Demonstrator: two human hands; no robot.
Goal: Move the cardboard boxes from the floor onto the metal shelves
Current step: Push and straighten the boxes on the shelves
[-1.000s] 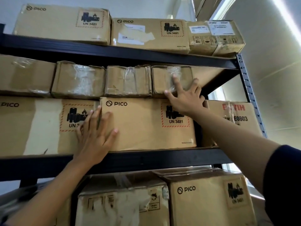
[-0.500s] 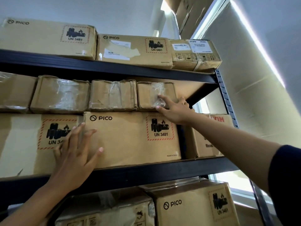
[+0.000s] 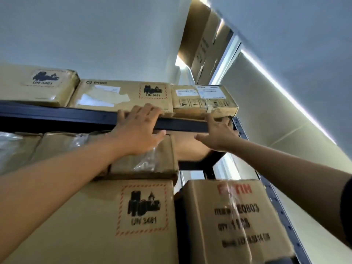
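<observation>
I am looking up at the black metal shelf, whose top beam (image 3: 57, 115) crosses the view. My left hand (image 3: 139, 134) lies across this beam, its fingers resting on the lower front edge of the PICO box (image 3: 118, 94) on the top shelf. My right hand (image 3: 217, 134) reaches up with straight fingers and touches the lower edge of the small labelled box (image 3: 203, 100) at the shelf's right end. Neither hand carries a box. Below my left wrist sits a small taped box (image 3: 152, 161) on a large UN 3481 box (image 3: 114, 216).
Another UN 3481 box (image 3: 38, 84) fills the top shelf's left. A box with red print (image 3: 238, 216) stands at the right of the middle shelf, next to the perforated upright post (image 3: 276, 202). More cardboard (image 3: 203, 44) shows high up near the ceiling.
My view has tilted upward. Both hands left the middle-shelf boxes and rose to the top shelf, the left to the PICO box's lower edge, the right to the small labelled box.
</observation>
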